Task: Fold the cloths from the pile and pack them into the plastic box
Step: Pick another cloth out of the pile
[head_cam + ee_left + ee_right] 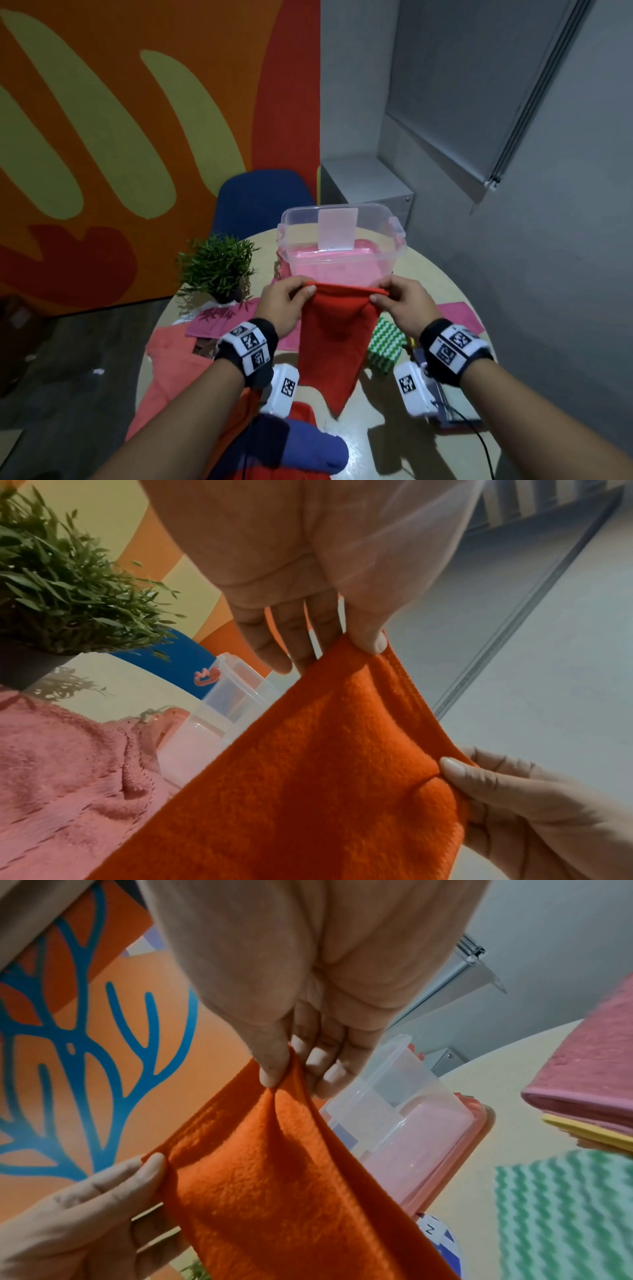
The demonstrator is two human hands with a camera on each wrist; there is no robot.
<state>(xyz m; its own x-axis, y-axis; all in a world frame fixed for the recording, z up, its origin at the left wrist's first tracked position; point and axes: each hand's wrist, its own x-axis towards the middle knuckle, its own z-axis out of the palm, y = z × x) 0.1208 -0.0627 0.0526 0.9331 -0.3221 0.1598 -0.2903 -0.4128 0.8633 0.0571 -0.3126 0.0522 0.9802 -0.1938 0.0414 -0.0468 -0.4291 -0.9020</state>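
Observation:
A red-orange cloth (331, 337) hangs over the round table, just in front of the clear plastic box (376, 236). My left hand (305, 291) pinches one top corner and my right hand (380, 296) pinches the other, so the top edge is stretched between them. In the left wrist view the left hand (363, 642) grips the cloth (308, 777) with its thumb. In the right wrist view the right hand (277, 1074) pinches the cloth (274, 1177). Loose cloths lie below: salmon (171, 370), blue (315, 448), pink (219, 322) and a green zigzag one (385, 342).
The box stands on a pink lid (479, 1123). A potted plant (219, 267) stands at the table's left, a blue chair (260, 202) behind it. A folded pink cloth (459, 315) lies on the right. A grey device with a cable (455, 407) sits near the table's right edge (445, 284).

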